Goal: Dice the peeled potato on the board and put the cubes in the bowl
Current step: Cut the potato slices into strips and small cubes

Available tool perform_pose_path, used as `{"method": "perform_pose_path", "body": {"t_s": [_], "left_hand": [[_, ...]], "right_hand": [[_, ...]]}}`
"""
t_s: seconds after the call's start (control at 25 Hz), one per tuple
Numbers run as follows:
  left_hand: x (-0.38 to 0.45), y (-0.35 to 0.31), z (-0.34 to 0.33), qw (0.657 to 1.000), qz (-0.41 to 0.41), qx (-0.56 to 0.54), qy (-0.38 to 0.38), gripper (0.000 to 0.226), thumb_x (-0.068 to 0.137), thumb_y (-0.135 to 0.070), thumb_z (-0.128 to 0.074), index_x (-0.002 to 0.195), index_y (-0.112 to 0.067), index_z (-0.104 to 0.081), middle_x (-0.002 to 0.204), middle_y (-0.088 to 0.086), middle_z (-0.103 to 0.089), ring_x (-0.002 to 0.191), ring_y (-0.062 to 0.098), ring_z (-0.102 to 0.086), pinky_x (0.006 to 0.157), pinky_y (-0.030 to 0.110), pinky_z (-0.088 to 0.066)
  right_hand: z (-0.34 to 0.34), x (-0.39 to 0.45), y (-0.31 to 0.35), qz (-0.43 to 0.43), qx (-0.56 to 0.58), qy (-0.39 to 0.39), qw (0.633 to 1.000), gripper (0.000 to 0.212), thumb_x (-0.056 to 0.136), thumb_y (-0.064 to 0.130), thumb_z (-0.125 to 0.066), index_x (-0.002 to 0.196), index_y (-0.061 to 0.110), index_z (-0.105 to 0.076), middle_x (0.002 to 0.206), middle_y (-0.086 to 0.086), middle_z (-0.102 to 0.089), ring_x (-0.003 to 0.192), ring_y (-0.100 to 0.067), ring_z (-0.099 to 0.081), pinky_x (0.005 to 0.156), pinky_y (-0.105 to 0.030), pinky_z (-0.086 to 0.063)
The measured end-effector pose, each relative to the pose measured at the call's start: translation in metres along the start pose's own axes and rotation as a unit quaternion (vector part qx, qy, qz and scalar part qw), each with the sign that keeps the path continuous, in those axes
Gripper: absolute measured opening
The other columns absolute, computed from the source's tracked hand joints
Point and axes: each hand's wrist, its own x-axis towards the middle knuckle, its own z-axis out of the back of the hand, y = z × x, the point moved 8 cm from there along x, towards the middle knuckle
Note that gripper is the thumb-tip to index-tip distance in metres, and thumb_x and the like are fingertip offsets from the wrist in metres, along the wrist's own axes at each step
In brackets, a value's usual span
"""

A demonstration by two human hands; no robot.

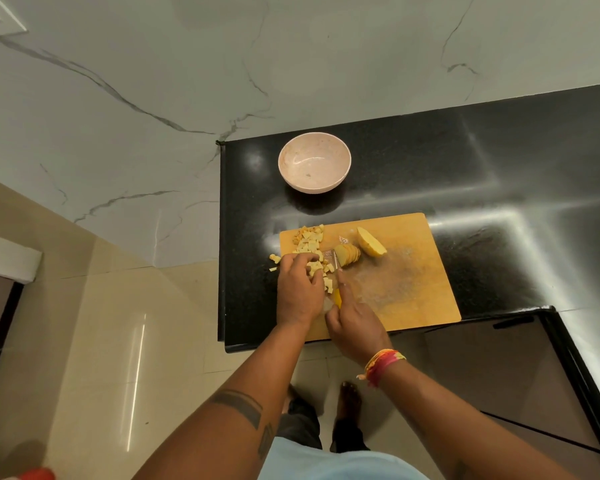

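Right now the sliced potato half [349,255] lies at the cutting board's [413,289] far-left part, just beyond the knife [336,271] gripped in the right hand [355,323]; the left hand [298,289] curls over the cubes [309,240]; the bowl [314,167] waits empty beyond.

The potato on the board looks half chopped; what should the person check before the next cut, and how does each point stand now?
1. Bowl in reach beyond the board and free to take cubes: ok.
2. Cubes all on the board: not ok, a few lie off its left edge.
3. Left hand clear of the knife blade: cannot tell, it sits close.
4. Right hand holds the knife firmly: ok.
5. Potato slices and uncut half on the board: ok.
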Motion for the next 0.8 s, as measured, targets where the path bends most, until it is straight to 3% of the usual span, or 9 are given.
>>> {"method": "perform_pose_path", "body": {"t_s": [0.12, 0.24, 0.44, 0.56, 0.6, 0.68, 0.8], "left_hand": [[-0.016, 0.006, -0.009, 0.994, -0.023, 0.080, 0.068, 0.053, 0.089, -0.033, -0.074, 0.137, -0.030, -0.051, 0.132, -0.003, -0.036, 0.116, 0.009, -0.046, 0.095, 0.023, -0.048], [-0.023, 0.010, -0.016, 0.988, -0.032, 0.124, 0.090, 0.068, 0.088, -0.030, -0.076, 0.147, -0.031, -0.041, 0.135, -0.002, -0.030, 0.118, 0.010, -0.040, 0.097, 0.024, -0.044], [-0.004, 0.001, -0.015, 0.991, -0.010, 0.111, 0.068, 0.045, 0.095, -0.019, -0.068, 0.138, -0.025, -0.054, 0.135, -0.002, -0.033, 0.113, 0.015, -0.052, 0.091, 0.024, -0.048], [0.008, -0.004, -0.010, 0.995, -0.012, 0.091, 0.049, 0.032, 0.096, -0.018, -0.065, 0.128, -0.021, -0.062, 0.133, -0.002, -0.037, 0.108, 0.015, -0.054, 0.089, 0.024, -0.050], [0.011, -0.004, -0.008, 0.995, -0.012, 0.084, 0.043, 0.029, 0.097, -0.018, -0.064, 0.125, -0.021, -0.064, 0.131, -0.002, -0.039, 0.107, 0.014, -0.055, 0.088, 0.024, -0.051], [0.016, -0.007, -0.004, 0.997, -0.016, 0.062, 0.031, 0.023, 0.096, -0.018, -0.066, 0.119, -0.022, -0.066, 0.124, -0.003, -0.044, 0.102, 0.014, -0.058, 0.086, 0.027, -0.055], [0.021, -0.014, 0.000, 0.998, -0.038, 0.040, 0.028, 0.015, 0.096, -0.027, -0.067, 0.111, -0.023, -0.067, 0.113, -0.005, -0.051, 0.093, 0.012, -0.061, 0.080, 0.029, -0.056]], "right_hand": [[0.003, -0.007, -0.010, -0.003, -0.004, 0.010, 1.000, 0.076, 0.098, 0.025, -0.042, 0.162, 0.028, -0.001, 0.067, -0.001, -0.061, 0.054, -0.019, -0.056, 0.051, -0.039, -0.047], [0.000, -0.016, -0.016, -0.001, -0.032, 0.022, 0.999, 0.077, 0.098, 0.027, -0.041, 0.162, 0.030, 0.003, 0.067, 0.000, -0.061, 0.054, -0.018, -0.056, 0.051, -0.037, -0.046], [-0.012, -0.013, -0.004, -0.005, -0.030, 0.032, 0.999, 0.078, 0.099, 0.025, -0.041, 0.163, 0.026, 0.004, 0.073, -0.002, -0.063, 0.057, -0.019, -0.057, 0.051, -0.037, -0.046], [-0.005, 0.003, 0.005, 0.008, 0.004, 0.004, 1.000, 0.075, 0.098, 0.025, -0.042, 0.163, 0.026, -0.004, 0.099, -0.008, -0.068, 0.060, -0.017, -0.054, 0.052, -0.035, -0.042], [-0.001, 0.005, 0.008, 0.014, 0.008, -0.004, 1.000, 0.075, 0.098, 0.025, -0.042, 0.162, 0.029, -0.004, 0.098, -0.006, -0.068, 0.059, -0.015, -0.053, 0.050, -0.032, -0.038], [0.006, 0.005, 0.011, 0.020, 0.005, -0.013, 1.000, 0.077, 0.097, 0.025, -0.043, 0.161, 0.034, -0.002, 0.077, -0.002, -0.065, 0.054, -0.015, -0.052, 0.046, -0.031, -0.035], [0.015, 0.001, 0.006, 0.010, 0.009, -0.018, 1.000, 0.075, 0.098, 0.021, -0.046, 0.162, 0.029, -0.009, 0.062, 0.001, -0.057, 0.051, -0.017, -0.052, 0.044, -0.030, -0.032]]}}
